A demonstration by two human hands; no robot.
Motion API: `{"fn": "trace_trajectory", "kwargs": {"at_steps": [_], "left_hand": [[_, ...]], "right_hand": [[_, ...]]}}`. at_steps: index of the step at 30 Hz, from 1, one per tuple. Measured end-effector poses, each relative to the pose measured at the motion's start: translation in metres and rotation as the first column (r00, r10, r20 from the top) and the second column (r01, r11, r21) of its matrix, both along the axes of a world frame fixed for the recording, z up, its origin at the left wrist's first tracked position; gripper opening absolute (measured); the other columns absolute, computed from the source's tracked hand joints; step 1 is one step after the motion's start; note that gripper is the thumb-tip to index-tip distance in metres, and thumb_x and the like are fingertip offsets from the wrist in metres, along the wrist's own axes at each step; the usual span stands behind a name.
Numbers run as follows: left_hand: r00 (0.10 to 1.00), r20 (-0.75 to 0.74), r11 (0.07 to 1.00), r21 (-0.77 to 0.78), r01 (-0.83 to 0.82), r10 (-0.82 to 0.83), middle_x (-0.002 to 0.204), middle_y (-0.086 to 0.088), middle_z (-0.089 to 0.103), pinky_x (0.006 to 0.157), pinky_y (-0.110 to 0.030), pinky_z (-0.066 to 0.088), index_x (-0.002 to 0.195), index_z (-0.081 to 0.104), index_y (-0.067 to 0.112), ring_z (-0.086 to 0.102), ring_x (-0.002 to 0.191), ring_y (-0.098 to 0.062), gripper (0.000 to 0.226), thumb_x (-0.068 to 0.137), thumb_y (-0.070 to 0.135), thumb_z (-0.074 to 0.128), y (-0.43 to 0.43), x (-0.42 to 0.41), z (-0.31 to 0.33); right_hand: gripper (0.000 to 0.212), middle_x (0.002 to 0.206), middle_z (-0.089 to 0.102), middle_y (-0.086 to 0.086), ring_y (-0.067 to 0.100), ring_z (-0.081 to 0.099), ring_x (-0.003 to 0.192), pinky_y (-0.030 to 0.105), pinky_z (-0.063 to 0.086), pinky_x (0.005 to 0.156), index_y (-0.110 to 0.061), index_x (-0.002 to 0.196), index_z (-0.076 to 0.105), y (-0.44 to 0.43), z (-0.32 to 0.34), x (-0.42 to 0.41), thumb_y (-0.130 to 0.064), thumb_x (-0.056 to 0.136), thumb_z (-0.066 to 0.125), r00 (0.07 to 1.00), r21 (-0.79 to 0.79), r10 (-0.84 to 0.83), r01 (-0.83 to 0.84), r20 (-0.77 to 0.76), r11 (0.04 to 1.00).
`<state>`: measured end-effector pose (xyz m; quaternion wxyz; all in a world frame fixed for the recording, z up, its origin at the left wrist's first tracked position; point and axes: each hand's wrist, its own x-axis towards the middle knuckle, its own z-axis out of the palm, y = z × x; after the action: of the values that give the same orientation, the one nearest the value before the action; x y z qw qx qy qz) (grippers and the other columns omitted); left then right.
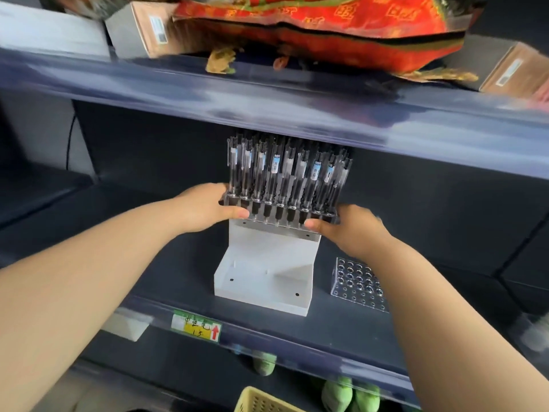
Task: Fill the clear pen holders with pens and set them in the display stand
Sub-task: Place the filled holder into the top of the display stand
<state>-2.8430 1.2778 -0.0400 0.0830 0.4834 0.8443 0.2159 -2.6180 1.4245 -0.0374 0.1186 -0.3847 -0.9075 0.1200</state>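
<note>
both-handed, left hand [205, 208] and right hand [350, 230] grip the clear holder [279, 214], packed with upright black pens [285, 171].

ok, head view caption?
Left hand and right hand hold a pen-filled holder at the top of the stand; empty holder beside.

The 2 bare forearms reach forward and converge. The left hand [208, 208] grips the left end of the holder [277, 223], thumb across its front. The right hand [349, 230] grips the right end the same way, fingers mostly hidden behind.
</note>
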Motion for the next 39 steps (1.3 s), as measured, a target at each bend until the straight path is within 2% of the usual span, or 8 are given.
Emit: {"fn": "trace_trajectory", "kwargs": {"at_steps": [10,13,17,21,27,31,36,39], "left_hand": [[1.000,0.029,1.000,-0.015,0.004,-0.003,0.109,0.002,0.058,0.074,-0.028,0.045,0.102,0.056,0.021,0.054,0.092,-0.013,0.052,0.073,0.064,0.061,0.034,-0.023,-0.025],[0.998,0.064,1.000,-0.001,0.005,-0.005,0.117,0.002,0.056,0.083,-0.031,0.045,0.115,0.054,0.017,0.053,0.102,-0.016,0.062,0.074,0.063,0.061,0.041,-0.026,-0.033],[0.999,0.027,1.000,0.000,-0.018,0.018,0.120,-0.006,0.053,0.075,-0.028,0.039,0.116,0.052,0.011,0.047,0.096,-0.017,0.069,0.073,0.064,0.060,0.043,-0.031,-0.032],[0.999,0.035,0.999,-0.050,-0.006,0.008,0.124,-0.003,0.054,0.090,-0.034,0.045,0.125,0.052,0.016,0.051,0.108,-0.021,0.073,0.072,0.065,0.060,0.041,-0.039,-0.033],[0.998,0.050,0.998,-0.053,-0.024,0.027,0.099,0.001,0.053,0.063,-0.025,0.037,0.092,0.050,0.018,0.049,0.082,-0.013,0.046,0.075,0.058,0.064,0.044,-0.036,-0.043],[0.994,0.104,1.000,-0.015,-0.024,0.025,0.125,-0.002,0.053,0.090,-0.032,0.044,0.126,0.049,0.013,0.051,0.109,-0.020,0.067,0.077,0.054,0.065,0.045,-0.037,-0.052],[0.972,0.232,0.993,0.120,-0.006,-0.022,0.128,0.001,0.055,0.100,-0.034,0.041,0.137,0.038,0.025,0.051,0.117,-0.019,0.073,0.075,0.040,0.073,0.047,-0.034,-0.058],[0.966,0.254,0.988,0.154,0.008,-0.047,0.125,0.005,0.057,0.099,-0.033,0.042,0.132,0.043,0.030,0.053,0.114,-0.017,0.068,0.073,0.041,0.074,0.048,-0.037,-0.060]], "right_hand": [[0.071,0.096,0.067,0.004,0.024,0.059,0.090,0.044,0.035,0.097,-0.016,0.112,0.060,0.029,-0.024,-0.020,-0.075,0.078,0.040,0.999,-0.002,-0.034,0.034,0.034,0.999],[0.065,0.096,0.066,0.002,0.023,0.058,0.090,0.044,0.037,0.095,-0.020,0.109,0.058,0.037,-0.026,-0.023,-0.075,0.078,0.040,0.999,0.000,-0.036,0.036,0.026,0.999],[0.069,0.100,0.067,0.002,0.023,0.059,0.091,0.044,0.036,0.097,-0.019,0.112,0.058,0.041,-0.026,-0.029,-0.076,0.077,0.039,0.998,-0.008,-0.030,0.031,0.049,0.999],[0.068,0.096,0.068,0.003,0.023,0.059,0.088,0.043,0.037,0.097,-0.018,0.112,0.058,0.040,-0.029,-0.037,-0.075,0.078,0.042,0.997,-0.031,-0.040,0.042,0.063,0.999],[0.058,0.086,0.063,-0.004,0.018,0.054,0.082,0.041,0.037,0.096,-0.026,0.112,0.058,0.037,-0.043,-0.040,-0.072,0.081,0.042,0.993,-0.037,-0.054,0.058,0.110,0.998],[0.063,0.090,0.064,-0.003,0.020,0.053,0.084,0.044,0.032,0.101,-0.025,0.120,0.049,0.037,-0.048,-0.041,-0.074,0.081,0.039,0.986,-0.013,-0.083,0.086,0.143,0.996],[0.078,0.101,0.065,-0.001,0.025,0.057,0.105,0.046,0.030,0.105,-0.024,0.140,0.030,0.033,-0.054,-0.042,-0.072,0.080,0.043,0.989,-0.021,-0.123,0.126,0.086,0.992],[0.080,0.098,0.066,-0.002,0.025,0.059,0.100,0.044,0.034,0.099,-0.026,0.143,0.022,0.032,-0.057,-0.040,-0.069,0.080,0.047,0.992,-0.068,-0.125,0.125,0.000,0.990]]}}
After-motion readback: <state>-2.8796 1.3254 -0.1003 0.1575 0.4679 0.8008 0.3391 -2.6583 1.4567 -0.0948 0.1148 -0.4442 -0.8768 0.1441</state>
